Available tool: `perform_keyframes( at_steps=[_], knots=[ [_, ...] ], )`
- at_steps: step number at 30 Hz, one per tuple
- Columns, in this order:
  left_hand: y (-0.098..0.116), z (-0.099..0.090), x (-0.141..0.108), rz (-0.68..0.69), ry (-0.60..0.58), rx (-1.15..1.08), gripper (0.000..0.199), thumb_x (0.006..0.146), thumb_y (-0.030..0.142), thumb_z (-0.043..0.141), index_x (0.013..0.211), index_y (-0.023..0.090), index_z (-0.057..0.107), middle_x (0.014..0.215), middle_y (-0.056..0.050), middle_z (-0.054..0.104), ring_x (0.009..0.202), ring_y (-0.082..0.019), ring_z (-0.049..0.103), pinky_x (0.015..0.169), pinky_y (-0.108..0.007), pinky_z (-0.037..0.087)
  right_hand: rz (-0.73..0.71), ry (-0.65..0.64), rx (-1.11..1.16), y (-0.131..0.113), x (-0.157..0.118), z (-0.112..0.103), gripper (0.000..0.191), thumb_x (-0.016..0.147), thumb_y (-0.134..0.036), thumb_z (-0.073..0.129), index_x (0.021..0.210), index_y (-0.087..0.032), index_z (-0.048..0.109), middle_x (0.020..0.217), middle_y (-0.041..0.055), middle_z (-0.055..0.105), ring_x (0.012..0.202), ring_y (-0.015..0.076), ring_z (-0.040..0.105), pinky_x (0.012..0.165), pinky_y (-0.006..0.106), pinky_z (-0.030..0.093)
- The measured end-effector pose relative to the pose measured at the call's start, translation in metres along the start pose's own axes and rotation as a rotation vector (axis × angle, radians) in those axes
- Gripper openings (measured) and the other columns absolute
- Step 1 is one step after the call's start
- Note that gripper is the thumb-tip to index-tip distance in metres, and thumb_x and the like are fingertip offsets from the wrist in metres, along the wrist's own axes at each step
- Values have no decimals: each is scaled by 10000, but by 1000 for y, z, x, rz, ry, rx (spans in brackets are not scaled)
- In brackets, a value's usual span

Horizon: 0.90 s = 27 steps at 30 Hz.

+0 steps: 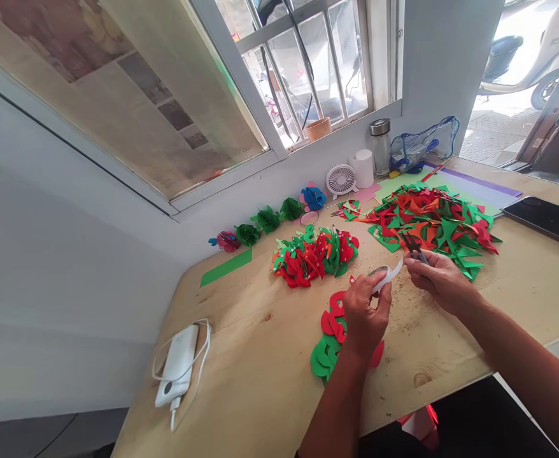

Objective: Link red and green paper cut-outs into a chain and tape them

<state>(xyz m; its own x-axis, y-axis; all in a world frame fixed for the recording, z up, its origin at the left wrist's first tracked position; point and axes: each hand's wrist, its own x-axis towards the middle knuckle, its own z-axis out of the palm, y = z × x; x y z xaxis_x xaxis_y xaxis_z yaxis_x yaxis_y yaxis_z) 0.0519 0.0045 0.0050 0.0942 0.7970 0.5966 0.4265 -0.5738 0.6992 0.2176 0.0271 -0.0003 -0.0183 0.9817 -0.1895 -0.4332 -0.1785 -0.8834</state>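
Observation:
My left hand [368, 312] grips a roll of white tape [385, 277] between thumb and fingers. A strip of the tape stretches across to my right hand [435, 278], whose fingers hold its end together with small dark scissors [414, 247]. Below and partly behind my left hand lie red and green curved paper pieces [326, 351]. A bunch of red and green folded paper shapes [311, 254] lies beyond my left hand. Past my right hand is a large heap of red, orange and green paper scraps [432, 219].
A white power bank [178, 364] with a cable lies at the left, a green strip [226, 267] beyond it. Along the wall stand green paper pompoms [267, 219], a small fan [341, 180] and a glass bottle [381, 149]. A black phone [549, 219] lies at the right.

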Motion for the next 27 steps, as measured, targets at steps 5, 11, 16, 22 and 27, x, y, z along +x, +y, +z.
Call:
perform_keyframes(
  at_steps=[5,11,16,22,27],
  knots=[
    [0,0,0,-7,4,24,179,830,216,551,967,169,656,776,-40,677,650,-109,620,593,-202,515,-83,44,26,-4,-2,3,250,652,-342,767,752,-171,615,553,-56,360,456,34,235,389,201,140],
    [-3,1,-1,19,21,101,178,839,205,539,962,173,663,766,-37,682,632,-103,611,596,-205,508,-161,66,-7,-9,-6,8,253,649,-365,763,734,-182,610,550,-53,361,457,43,263,392,215,160],
    [-7,2,-2,48,19,131,176,834,194,545,968,170,657,790,-42,688,646,-104,614,603,-204,503,-191,92,-35,-9,-7,9,270,634,-389,766,721,-188,608,536,-56,346,450,47,258,385,221,169],
    [-7,1,-2,71,48,143,168,825,178,550,954,162,656,752,-37,673,626,-101,597,582,-200,490,-177,108,-51,-8,-7,9,279,637,-402,760,774,-193,639,565,-47,360,475,58,269,390,216,192],
    [-7,-1,0,92,92,134,166,815,164,561,956,161,651,768,-41,681,618,-98,597,558,-193,485,-114,100,-29,-7,-8,8,304,657,-393,750,862,-193,650,585,-42,387,514,66,323,417,201,235]
  ],
)
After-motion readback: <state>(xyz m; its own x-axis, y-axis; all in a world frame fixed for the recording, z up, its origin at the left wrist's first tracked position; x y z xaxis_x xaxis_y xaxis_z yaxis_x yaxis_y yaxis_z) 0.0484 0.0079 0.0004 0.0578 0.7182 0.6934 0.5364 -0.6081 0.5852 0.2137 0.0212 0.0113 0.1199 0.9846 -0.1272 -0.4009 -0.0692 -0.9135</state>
